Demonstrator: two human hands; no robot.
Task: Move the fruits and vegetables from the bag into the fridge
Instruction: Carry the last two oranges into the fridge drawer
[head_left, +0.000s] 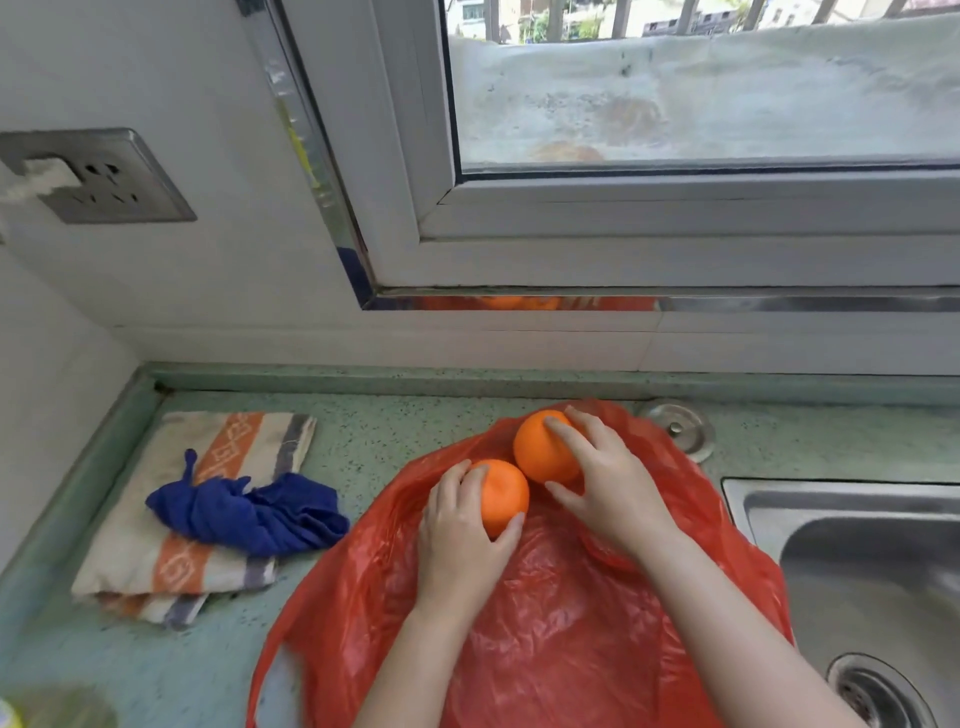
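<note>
Two oranges sit on the red bag (545, 597), which lies spread flat on the counter (389, 431) just left of the sink (857, 545). Each hand already has one. The left hand (462, 540) is wrapped around the near orange (501, 496), thumb on its near right side and fingers over its left and top. The right hand (608, 483) is closed on the far orange (543, 447), fingers draped over its top and thumb under its near edge. The two fruits touch or nearly touch, the far one up and to the right of the near one.

What matters for the lift is that each orange lies straight ahead of its own hand, on the far side of the palm, so neither arm has to cross the other. The oranges are round, so no long axis constrains the grip. They rest on top of the plastic rather than deep inside it, so the likely move is straight up and then away. The fridge is not in view, so which way to carry them cannot be told. A folded towel (171, 519) with a blue cloth (249, 512) lies well to the left, clear of the hands.
</note>
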